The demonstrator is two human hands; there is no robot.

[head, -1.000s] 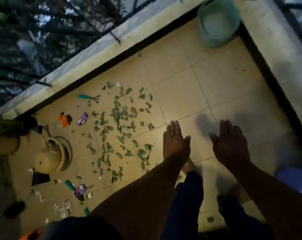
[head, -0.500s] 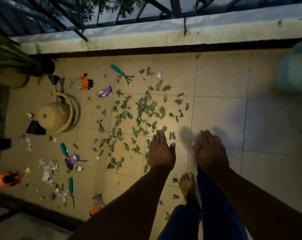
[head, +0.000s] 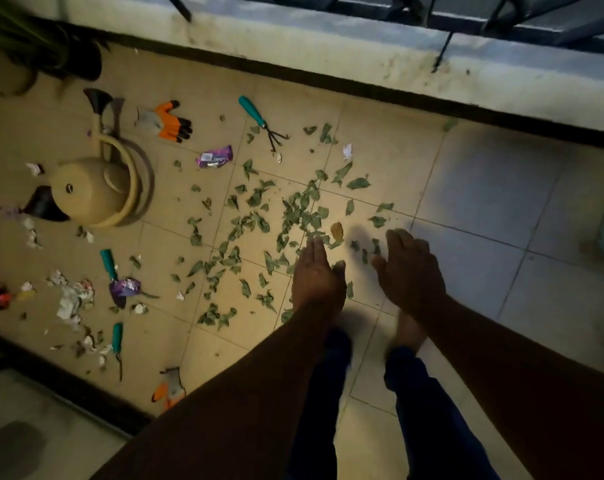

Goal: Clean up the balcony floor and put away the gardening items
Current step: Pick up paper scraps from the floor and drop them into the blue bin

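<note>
Beneath and left of 2 flat, empty hands, left (head: 317, 275) and right (head: 410, 271), lie leaves (head: 259, 223)

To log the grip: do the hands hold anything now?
Nothing is held. Left hand and right hand are both open, fingers straight, above the leaves.

Green leaves (head: 255, 220) lie over my pale yellow-beige tiled floor (head: 380, 161), one brown leaf (head: 336, 231) among them. The hand rake (head: 263, 123) has a teal handle and dark prongs. The glove (head: 165, 121) is orange and grey with black tips. The wrapper (head: 214, 156) is purple and silvery. The watering can (head: 92, 192) is cream, the paper scraps (head: 70, 301) white, and my trousers (head: 428, 410) dark blue.
</note>
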